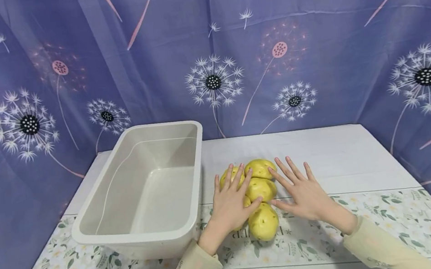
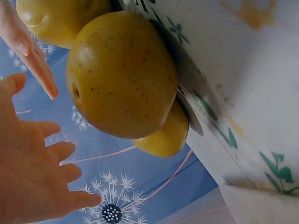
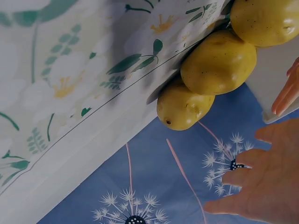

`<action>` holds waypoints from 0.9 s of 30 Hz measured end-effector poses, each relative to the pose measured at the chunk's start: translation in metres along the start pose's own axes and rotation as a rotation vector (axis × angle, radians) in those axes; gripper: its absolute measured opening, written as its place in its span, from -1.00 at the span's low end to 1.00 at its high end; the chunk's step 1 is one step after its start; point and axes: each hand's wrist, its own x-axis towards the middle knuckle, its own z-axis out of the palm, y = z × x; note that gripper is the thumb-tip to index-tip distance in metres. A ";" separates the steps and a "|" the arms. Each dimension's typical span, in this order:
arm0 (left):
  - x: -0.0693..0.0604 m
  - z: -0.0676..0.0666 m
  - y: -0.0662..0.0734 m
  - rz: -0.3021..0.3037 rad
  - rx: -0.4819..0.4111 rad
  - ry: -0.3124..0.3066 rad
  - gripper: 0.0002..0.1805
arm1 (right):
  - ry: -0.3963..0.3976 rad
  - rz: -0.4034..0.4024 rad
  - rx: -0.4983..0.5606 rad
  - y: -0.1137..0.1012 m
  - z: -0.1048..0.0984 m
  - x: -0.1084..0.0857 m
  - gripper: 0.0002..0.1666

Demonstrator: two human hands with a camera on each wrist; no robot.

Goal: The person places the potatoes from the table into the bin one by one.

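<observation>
Several yellow potatoes lie bunched on the table: a front potato (image 1: pixel 263 222), a middle potato (image 1: pixel 261 189) and a back potato (image 1: pixel 260 168), with others partly hidden under the left hand. My left hand (image 1: pixel 231 203) is spread over the left side of the bunch, palm down, fingers straight. Beside the right side of the bunch, my right hand (image 1: pixel 304 195) is spread likewise, its fingertips close to the potatoes. In the left wrist view a large potato (image 2: pixel 121 74) stands apart from the left palm. A potato (image 3: pixel 219 63) shows above the right fingers in the right wrist view.
A deep, pale grey plastic basin (image 1: pixel 167 235) stands left of the potatoes, close to the left hand. A white tablecloth with a leafy floral band (image 1: pixel 392 215) covers the table. Purple dandelion-print curtains (image 1: pixel 244 47) hang behind and on both sides.
</observation>
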 end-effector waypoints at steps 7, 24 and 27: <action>-0.001 -0.001 0.000 0.006 0.015 -0.007 -0.24 | -0.014 -0.005 0.015 0.000 0.000 -0.002 -0.07; -0.005 -0.004 0.003 0.076 0.021 0.113 -0.31 | -0.042 -0.032 0.046 -0.005 -0.005 -0.003 -0.09; -0.005 -0.008 0.004 0.081 0.020 0.117 -0.32 | -0.042 -0.035 0.055 -0.006 -0.006 -0.003 -0.09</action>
